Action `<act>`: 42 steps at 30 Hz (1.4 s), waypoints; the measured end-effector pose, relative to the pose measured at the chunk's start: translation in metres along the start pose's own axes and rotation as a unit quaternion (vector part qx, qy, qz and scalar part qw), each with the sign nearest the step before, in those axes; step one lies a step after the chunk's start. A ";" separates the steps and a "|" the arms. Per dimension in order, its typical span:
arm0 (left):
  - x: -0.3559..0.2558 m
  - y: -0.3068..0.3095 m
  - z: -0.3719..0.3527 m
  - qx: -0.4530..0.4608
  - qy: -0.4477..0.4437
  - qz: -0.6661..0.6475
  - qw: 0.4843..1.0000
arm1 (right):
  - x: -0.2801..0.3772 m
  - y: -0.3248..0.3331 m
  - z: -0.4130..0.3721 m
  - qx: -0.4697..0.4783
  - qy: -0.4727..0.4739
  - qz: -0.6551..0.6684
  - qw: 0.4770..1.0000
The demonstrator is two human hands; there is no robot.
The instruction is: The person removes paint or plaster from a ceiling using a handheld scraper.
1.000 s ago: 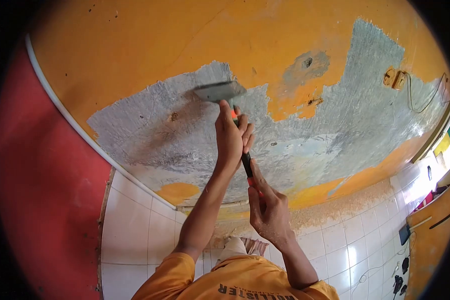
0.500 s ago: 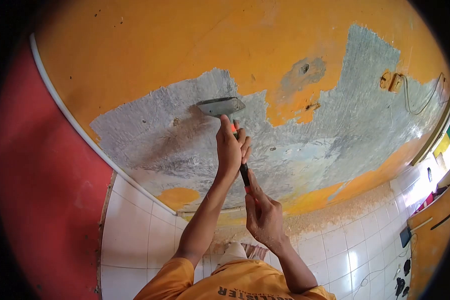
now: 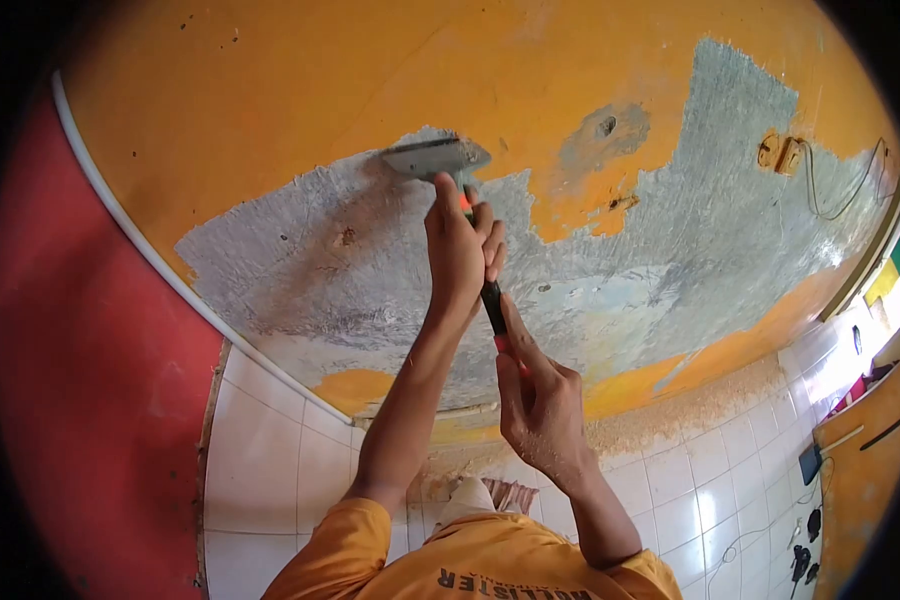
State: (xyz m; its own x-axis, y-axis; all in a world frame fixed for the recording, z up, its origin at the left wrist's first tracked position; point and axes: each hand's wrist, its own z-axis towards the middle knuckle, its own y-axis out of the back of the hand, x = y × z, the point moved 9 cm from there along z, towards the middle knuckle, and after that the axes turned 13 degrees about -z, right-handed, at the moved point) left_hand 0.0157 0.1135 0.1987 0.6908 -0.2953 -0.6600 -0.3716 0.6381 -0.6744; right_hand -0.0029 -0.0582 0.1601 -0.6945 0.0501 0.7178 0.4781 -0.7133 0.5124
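A wide-bladed scraper [image 3: 428, 158] with a black and red handle lies against the orange wall [image 3: 300, 90]. Its blade meets the upper edge of a bare grey patch [image 3: 300, 235]. My left hand [image 3: 460, 245] is closed around the handle just below the blade, thumb pointing up along it. Lower down, my right hand [image 3: 545, 400] grips the handle's end. Ragged paint edges border the grey patch, which stretches right across the wall.
An open socket box [image 3: 788, 157] with a loose cable is on the right of the wall. A white pipe [image 3: 120, 215] runs down beside the red surface at left. Paint scrapings [image 3: 670, 425] lie along the wall's foot on white tiles [image 3: 260, 450]. Dark items [image 3: 801, 560] sit at lower right.
Both my hands have pushed the scraper up the wall, its blade passing from the grey area to the patch's upper edge. My grip stays the same.
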 end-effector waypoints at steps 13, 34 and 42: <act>0.048 0.039 -0.067 -0.053 -0.069 0.049 0.995 | -0.043 -0.032 -0.074 -0.128 0.043 -0.174 0.975; 0.037 0.034 -0.036 -0.020 0.037 0.041 0.998 | -0.036 -0.049 -0.030 -0.009 -0.026 0.071 0.997; 0.041 0.031 -0.044 -0.027 0.056 0.029 0.998 | -0.028 -0.042 -0.042 0.001 -0.055 0.070 0.996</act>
State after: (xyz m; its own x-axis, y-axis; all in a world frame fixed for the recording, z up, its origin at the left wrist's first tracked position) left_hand 0.0049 0.0898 0.1363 0.5956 -0.3383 -0.7285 -0.4431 0.6181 -0.6493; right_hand -0.0261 -0.0594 0.0982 -0.5583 0.0271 0.8292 0.5668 -0.7174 0.4050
